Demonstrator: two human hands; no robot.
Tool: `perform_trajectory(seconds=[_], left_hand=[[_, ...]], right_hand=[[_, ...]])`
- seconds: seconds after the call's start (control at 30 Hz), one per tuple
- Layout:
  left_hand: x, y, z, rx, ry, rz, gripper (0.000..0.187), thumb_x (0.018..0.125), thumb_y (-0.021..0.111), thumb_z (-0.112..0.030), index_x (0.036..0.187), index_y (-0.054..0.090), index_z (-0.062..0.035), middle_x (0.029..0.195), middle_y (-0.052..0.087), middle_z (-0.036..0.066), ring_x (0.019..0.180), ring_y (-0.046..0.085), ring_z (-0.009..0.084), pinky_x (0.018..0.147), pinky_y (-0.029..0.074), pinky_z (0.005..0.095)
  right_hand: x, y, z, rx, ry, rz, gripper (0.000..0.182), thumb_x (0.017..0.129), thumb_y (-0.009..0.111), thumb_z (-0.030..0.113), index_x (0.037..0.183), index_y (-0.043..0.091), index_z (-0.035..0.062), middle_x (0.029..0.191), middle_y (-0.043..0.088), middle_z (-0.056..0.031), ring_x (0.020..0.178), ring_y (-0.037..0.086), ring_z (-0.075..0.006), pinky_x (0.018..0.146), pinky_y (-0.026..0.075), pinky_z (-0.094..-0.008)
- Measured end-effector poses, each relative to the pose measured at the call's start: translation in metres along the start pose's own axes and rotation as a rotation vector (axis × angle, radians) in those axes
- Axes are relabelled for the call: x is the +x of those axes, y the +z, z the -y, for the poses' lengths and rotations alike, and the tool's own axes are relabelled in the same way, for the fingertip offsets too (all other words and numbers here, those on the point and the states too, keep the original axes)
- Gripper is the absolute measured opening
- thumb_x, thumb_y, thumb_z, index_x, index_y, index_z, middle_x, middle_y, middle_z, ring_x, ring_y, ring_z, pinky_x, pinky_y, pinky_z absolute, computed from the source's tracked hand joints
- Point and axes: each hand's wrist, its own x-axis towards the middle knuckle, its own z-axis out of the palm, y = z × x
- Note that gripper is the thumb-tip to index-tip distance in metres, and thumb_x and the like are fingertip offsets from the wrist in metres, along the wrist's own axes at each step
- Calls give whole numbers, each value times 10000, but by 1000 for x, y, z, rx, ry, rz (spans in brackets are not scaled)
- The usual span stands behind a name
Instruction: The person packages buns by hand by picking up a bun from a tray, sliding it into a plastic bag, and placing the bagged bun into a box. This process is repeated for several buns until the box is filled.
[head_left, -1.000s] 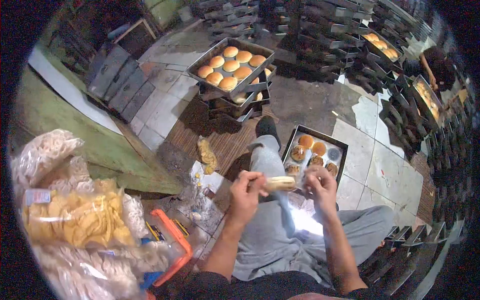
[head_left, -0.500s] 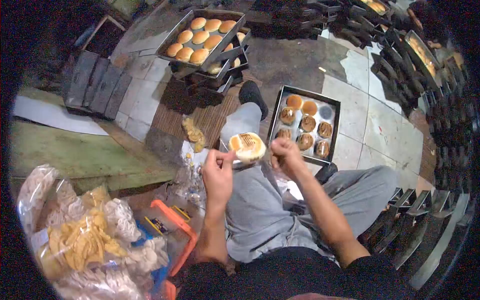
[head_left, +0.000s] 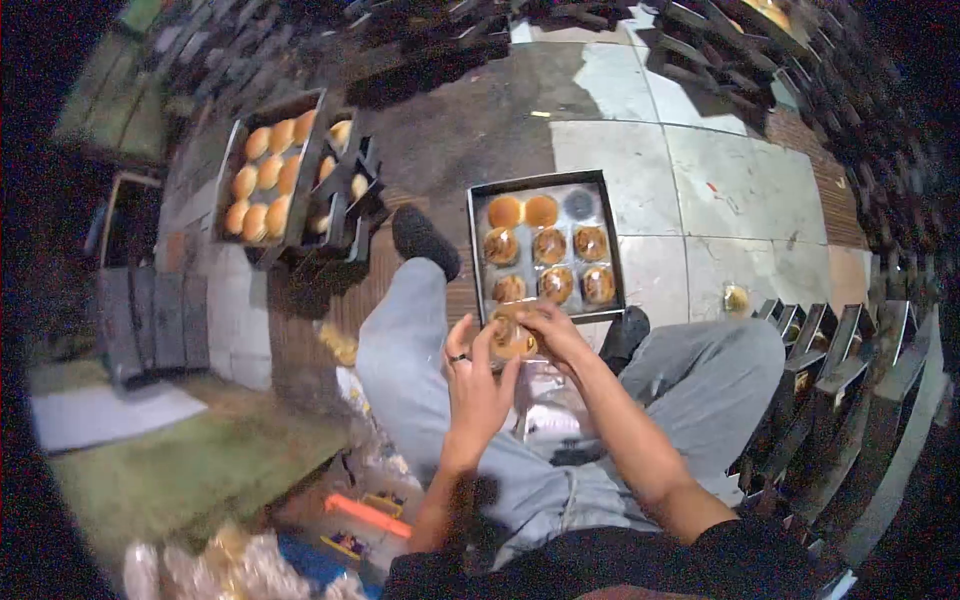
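Note:
A bun in clear wrapping (head_left: 512,336) is held between both hands, just over the near edge of a dark square tray (head_left: 612,240). My left hand (head_left: 480,378) has its fingers round the bun's left side; a dark ring shows on one finger. My right hand (head_left: 556,335) grips the bun's upper right side. In the tray, two plain golden buns (head_left: 541,210) sit in the far row beside a dark round spot. Several brown-swirled buns (head_left: 550,246), shiny as if wrapped, fill the nearer rows.
At the left stands a stack of trays (head_left: 228,180) with plain buns. Clear bags of pale and yellow items (head_left: 235,570) lie at bottom left, near an orange-edged crate (head_left: 368,515). Dark metal trays (head_left: 850,370) line the right. A small wrapped item (head_left: 735,298) lies on the tiles.
The view has turned right. My hands have come together on the bun, which is now by the tray's near edge; earlier my right hand was apart from it.

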Motion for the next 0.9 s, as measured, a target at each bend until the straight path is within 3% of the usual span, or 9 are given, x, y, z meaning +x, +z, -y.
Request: perform_trajectory(seconds=[0.23,0.27,0.3,0.37,0.43,0.5,0.6,0.77,0.9], left_hand=[[14,-6,41,-208,-205,284,517,928,720,-239,1358,542,-13,1453,434,278,1328,444,460,1126,364,512],[16,-14,38,-253,-225,358,512,942,701,-252,1362,537,-9,1447,448,267,1314,462,455,1118,377,506],[18,-18,38,-269,-229,366,512,942,701,-252,1362,537,-9,1447,448,267,1314,462,455,1118,377,506],[17,-25,40,-246,-205,452,484,951,690,-249,1354,543,-25,1384,531,253,1277,519,446,1082,425,483],[15,-29,37,-288,-203,466,471,961,676,-252,1351,544,-23,1357,552,249,1253,534,449,1065,435,487],[11,-30,31,-281,-144,467,442,978,655,-270,1325,554,-16,1294,597,245,1183,576,456,996,471,501],[-6,-20,28,-297,-99,420,396,978,654,-280,1269,588,-19,1200,639,243,1130,603,446,954,490,501],[-63,-9,-7,-272,-18,592,347,973,668,-299,1200,629,-39,1094,674,244,1073,628,429,917,500,505],[-96,37,-3,-280,156,223,377,941,720,-270,1245,636,-64,1247,650,245,1200,608,397,1026,464,511]], right_hand=[[112,-176,71,5,296,-440,687,901,679,576,1276,621,3,1253,673,-170,1036,682,-285,920,545,-424],[141,-230,33,-744,129,-988,735,880,638,648,1274,618,28,1151,705,-192,962,710,-342,861,564,-470],[124,-221,49,-755,137,-1001,735,880,638,648,1274,618,28,1151,705,-192,962,710,-342,861,564,-470],[82,-203,79,-1755,165,-435,568,913,641,532,1190,652,35,1007,717,-218,933,710,-396,818,565,-528],[53,-218,54,-1988,201,-68,388,920,648,401,1079,683,49,943,711,-230,932,700,-425,781,567,-537],[-31,-88,88,-1946,181,69,281,907,693,312,985,683,42,904,712,-238,836,707,-427,694,572,-520],[-140,15,72,-1703,-8,102,253,950,643,276,977,683,28,874,703,-241,854,703,-429,756,564,-533],[-224,24,-6,-1871,-333,129,303,781,685,127,1073,665,50,1181,601,-167,1073,586,-380,917,484,-467],[-229,35,11,-1919,-404,-88,530,643,819,218,1124,665,60,1341,537,-186,1152,533,-362,963,440,-476]])
